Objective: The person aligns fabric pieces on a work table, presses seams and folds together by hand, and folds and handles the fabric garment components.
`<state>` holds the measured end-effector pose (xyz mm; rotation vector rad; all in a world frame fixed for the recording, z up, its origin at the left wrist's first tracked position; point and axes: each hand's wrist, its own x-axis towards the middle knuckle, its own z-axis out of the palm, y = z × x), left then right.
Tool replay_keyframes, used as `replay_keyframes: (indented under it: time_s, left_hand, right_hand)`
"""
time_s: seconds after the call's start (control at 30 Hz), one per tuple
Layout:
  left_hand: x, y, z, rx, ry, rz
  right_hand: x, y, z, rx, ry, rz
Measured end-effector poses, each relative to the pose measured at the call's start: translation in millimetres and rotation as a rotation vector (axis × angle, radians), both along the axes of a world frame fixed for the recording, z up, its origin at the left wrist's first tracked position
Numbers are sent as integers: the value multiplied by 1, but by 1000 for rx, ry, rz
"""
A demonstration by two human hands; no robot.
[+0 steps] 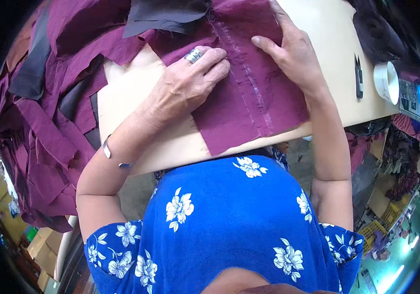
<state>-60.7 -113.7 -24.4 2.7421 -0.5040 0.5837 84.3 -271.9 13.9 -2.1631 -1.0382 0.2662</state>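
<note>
A maroon cloth piece (268,93) with whitish chalk-like lines and a puckered strip lies on the pale tabletop (136,93), its near edge close to the table's front edge. My left hand (188,81), with a ring, rests on the cloth's left side; its fingers are curled together at the marked strip, and what they hold, if anything, is hidden. On the right side of the cloth, my right hand (295,56) lies with thumb and fingers spread. A dark cloth scrap (166,17) lies over maroon cloth beyond my left hand.
Heaped maroon and dark cloth (38,142) covers the left side and hangs over the edge. At the right are black thread snips (359,78), a white roll (385,82) and dark fabric (381,39). A yellow crate (371,235) stands below on the floor.
</note>
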Motion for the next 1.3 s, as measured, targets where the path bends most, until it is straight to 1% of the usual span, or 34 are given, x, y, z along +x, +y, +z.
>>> replay_keyframes:
  time_s: [0.03, 0.1, 0.13, 0.23, 0.33, 0.43, 0.53, 0.63, 0.73, 0.83, 0.87, 0.9, 0.93, 1.0, 1.03, 1.13, 1.23, 1.3]
  left_hand:
    - [0, -1, -1, -3, 5, 12]
    - [-1, -4, -3, 4, 3, 55]
    - [-1, -4, -3, 9, 1, 77]
    - [4, -6, 8, 106, -7, 5]
    - [5, -6, 6, 135, 1, 11]
    - [3, -10, 4, 173, 39, 98]
    - [3, -10, 3, 149, 19, 82]
    - [4, -5, 6, 155, -18, 22]
    - [3, -2, 10, 171, -6, -63]
    - [4, 2, 11, 141, 10, -80]
    - [6, 4, 11, 66, 25, -94]
    - [9, 7, 9, 74, 35, -100]
    - [11, 8, 7, 92, 5, -54]
    - [17, 10, 2, 157, -44, 27]
    - [19, 11, 0, 138, -49, 55]
    - [19, 13, 0, 139, -39, 72]
    - [16, 11, -4, 147, -28, 106]
    - [14, 10, -3, 162, -15, 123]
  right_hand:
    - [1, 1, -8, 95, -73, 45]
    - [6, -1, -18, 130, -9, 19]
    - [6, -1, -17, 113, 30, -6]
    - [1, 1, -5, -9, 162, -104]
    - [-1, 1, -4, 15, 68, -77]
    - [-1, 0, -6, 54, 15, -59]
    - [-1, -1, -14, 115, -115, -36]
    - [1, -1, -6, 19, 105, -59]
    - [1, -1, -4, -8, 70, -49]
    - [4, -2, -6, 13, 94, -15]
    - [6, -1, -6, 3, 26, 15]
    - [9, -1, -5, -8, -43, 44]
    - [12, 0, -3, -19, -114, 74]
    - [13, 7, 0, 45, -161, 106]
    - [14, 11, 1, 76, -182, 124]
    - [13, 19, -9, 12, -213, -9]
    - [20, 20, -24, 218, -179, 116]
    - [18, 17, -22, 109, -13, 32]
